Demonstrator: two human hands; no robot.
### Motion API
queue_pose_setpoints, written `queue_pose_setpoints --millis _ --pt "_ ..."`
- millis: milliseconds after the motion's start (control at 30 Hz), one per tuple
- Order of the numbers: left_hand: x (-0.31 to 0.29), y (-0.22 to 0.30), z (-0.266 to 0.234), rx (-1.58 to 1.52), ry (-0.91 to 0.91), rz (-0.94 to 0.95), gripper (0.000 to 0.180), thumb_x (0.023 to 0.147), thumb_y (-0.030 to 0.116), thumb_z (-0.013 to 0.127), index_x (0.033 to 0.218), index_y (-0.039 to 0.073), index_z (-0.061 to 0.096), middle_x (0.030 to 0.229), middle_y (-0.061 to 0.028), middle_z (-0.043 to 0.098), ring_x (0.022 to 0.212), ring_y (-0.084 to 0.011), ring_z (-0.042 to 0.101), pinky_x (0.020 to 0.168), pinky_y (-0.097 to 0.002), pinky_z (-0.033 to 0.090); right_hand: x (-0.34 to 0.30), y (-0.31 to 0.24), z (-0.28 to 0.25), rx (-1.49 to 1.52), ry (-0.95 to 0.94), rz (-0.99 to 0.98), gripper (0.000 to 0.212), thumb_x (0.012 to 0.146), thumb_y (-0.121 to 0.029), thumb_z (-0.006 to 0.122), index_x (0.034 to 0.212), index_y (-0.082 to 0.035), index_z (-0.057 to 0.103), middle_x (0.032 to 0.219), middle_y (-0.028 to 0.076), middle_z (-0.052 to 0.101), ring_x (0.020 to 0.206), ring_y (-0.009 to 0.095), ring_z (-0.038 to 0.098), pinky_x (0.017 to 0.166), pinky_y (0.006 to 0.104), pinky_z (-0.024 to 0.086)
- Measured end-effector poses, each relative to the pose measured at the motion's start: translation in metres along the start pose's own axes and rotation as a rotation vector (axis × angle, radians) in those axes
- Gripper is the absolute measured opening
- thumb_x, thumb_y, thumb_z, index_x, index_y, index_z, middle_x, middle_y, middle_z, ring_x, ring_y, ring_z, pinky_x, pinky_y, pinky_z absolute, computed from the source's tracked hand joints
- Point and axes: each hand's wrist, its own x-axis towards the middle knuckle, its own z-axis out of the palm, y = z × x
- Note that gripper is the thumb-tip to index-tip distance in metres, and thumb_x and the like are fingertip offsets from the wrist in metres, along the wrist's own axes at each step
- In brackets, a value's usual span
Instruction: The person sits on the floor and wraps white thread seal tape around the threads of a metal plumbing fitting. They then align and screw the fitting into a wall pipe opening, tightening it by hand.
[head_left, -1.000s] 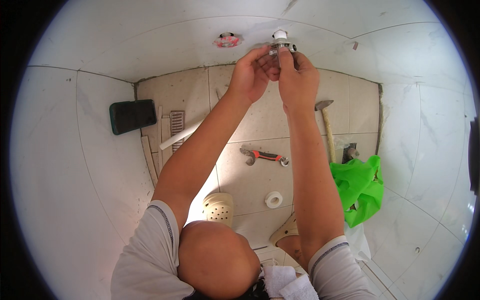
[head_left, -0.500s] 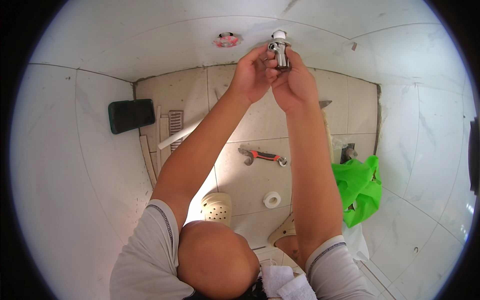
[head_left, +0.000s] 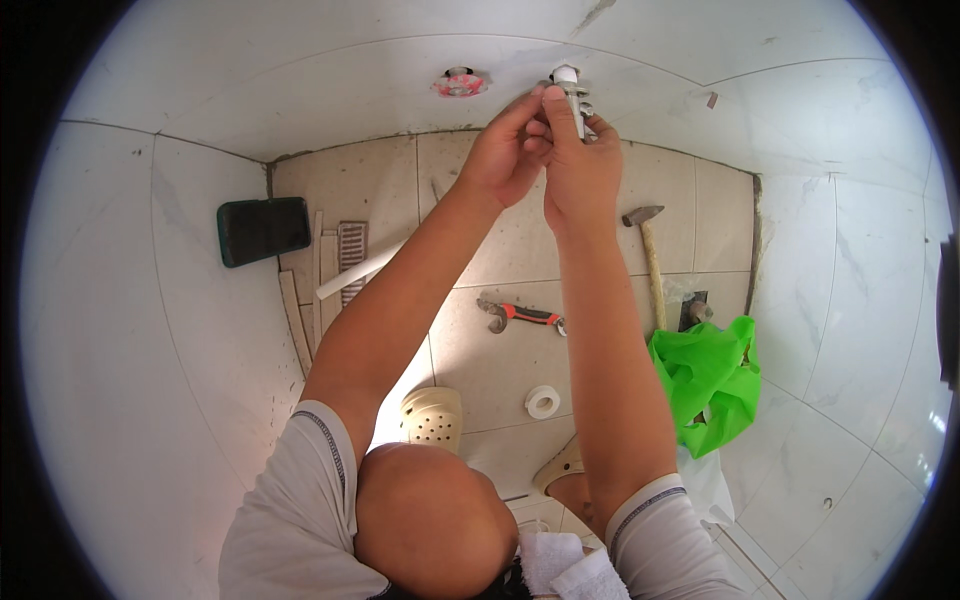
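A chrome angle valve (head_left: 574, 96) sits at the wall outlet, with a white band (head_left: 565, 74) showing between it and the wall. My right hand (head_left: 583, 165) is closed around the valve, thumb along its front and fingers behind it. Close by on the left, my left hand (head_left: 510, 152) has its fingers curled, the tips at the valve's left side. Whether those left fingertips press on the metal is hard to see. The valve's side part points to the right, partly covered by my right fingers.
Left of the valve is another wall opening (head_left: 460, 84) with red marks. On the tiled floor lie a red-and-black wrench (head_left: 528, 314), a white tape roll (head_left: 542, 402), a hammer (head_left: 650, 255), a green bag (head_left: 708, 380) and a white pipe (head_left: 358, 272). A dark phone (head_left: 263, 231) leans at left.
The valve has turned: its side part pointed left and now points right. My right hand has rotated with it, and my right forearm has shifted left, uncovering the hammer.
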Motion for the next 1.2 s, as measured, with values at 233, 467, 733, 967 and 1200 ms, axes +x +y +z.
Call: queue_pose_setpoints --millis 233,467,733,967,1200 --pt "-0.004 0.006 0.013 0.064 0.084 0.022 0.029 0.110 0.033 0.052 0.111 0.007 0.066 0.070 0.0077 0.052 0.058 -0.0018 0.045 0.061 -0.0224 0.045 0.001 0.008 0.002 -0.208 0.097 -0.146 0.067 0.095 -0.040 0.080 0.119 0.016 0.052 0.082 0.013 0.071 0.063 0.012 0.066 0.057 0.0248 0.055" --pt "-0.005 0.006 0.017 0.038 0.119 0.006 0.028 0.109 0.033 0.051 0.111 0.009 0.064 0.070 0.0046 0.057 0.055 -0.0057 0.046 0.055 -0.0243 0.040 0.004 0.009 -0.005 -0.118 0.001 -0.039 0.062 0.103 -0.052 0.066 0.100 0.010 0.064 0.080 0.009 0.069 0.060 0.011 0.059 0.052 0.0254 0.047" --pt "-0.007 0.010 0.009 -0.001 0.134 -0.140 0.035 0.107 0.038 0.056 0.082 0.015 0.063 0.057 0.0071 0.053 0.052 -0.0060 0.050 0.046 -0.0208 0.036 0.004 -0.001 -0.004 0.141 -0.089 0.223 0.065 0.112 -0.056 0.039 0.102 0.004 0.062 0.080 0.011 0.067 0.065 0.015 0.057 0.054 0.0295 0.043" --pt "-0.005 0.008 0.016 -0.005 0.183 -0.110 0.045 0.106 0.040 0.058 0.070 0.014 0.061 0.056 0.0038 0.058 0.050 -0.0095 0.050 0.050 -0.0229 0.042 0.011 -0.004 -0.009 0.304 -0.132 0.282 0.059 0.116 -0.047 0.027 0.110 0.004 0.056 0.084 0.013 0.065 0.065 0.018 0.053 0.053 0.0316 0.040" --pt "0.003 0.000 -0.009 -0.039 0.008 -0.106 0.055 0.109 0.052 0.052 0.071 0.013 0.062 0.056 0.0040 0.058 0.051 -0.0096 0.051 0.054 -0.0218 0.047 0.010 -0.003 -0.003 0.391 -0.085 0.305 0.061 0.116 -0.048 0.025 0.108 0.004 0.056 0.083 0.014 0.064 0.064 0.018 0.052 0.052 0.0322 0.040"
